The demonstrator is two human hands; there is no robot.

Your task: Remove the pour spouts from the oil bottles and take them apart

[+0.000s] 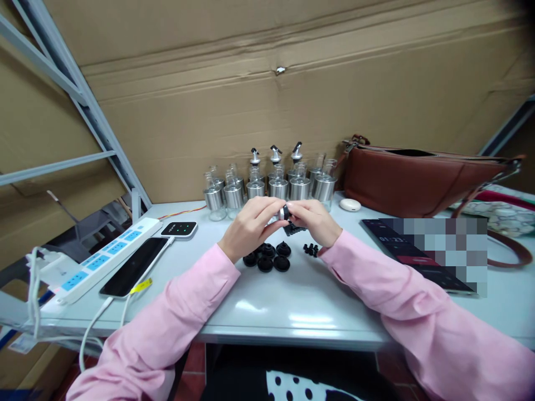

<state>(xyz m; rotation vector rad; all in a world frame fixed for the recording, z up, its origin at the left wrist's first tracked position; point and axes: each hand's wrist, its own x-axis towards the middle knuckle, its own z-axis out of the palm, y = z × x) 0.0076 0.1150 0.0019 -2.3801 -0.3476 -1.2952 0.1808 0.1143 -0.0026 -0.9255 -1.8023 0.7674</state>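
My left hand (249, 227) and my right hand (318, 220) meet above the middle of the table. Between their fingertips is a small black-and-silver pourer top (284, 213), gripped from both sides and partly hidden by the fingers. Below the hands lie several round black stoppers (274, 264) in a cluster. Beside them, to the right, is a little heap of small black plugs (310, 250). More black parts (293, 229) show just under my right hand. Behind stand glass bottles with steel sleeves (278, 188); three at the back carry silver pourer tops (275, 154).
At left lie a white power strip (112, 253), a black phone (134, 267) with a white cable, and a small device with green lights (179, 229). A brown handbag (409, 181), a white oval case (350, 205) and a large phone (401, 245) occupy the right. Cardboard backs the table.
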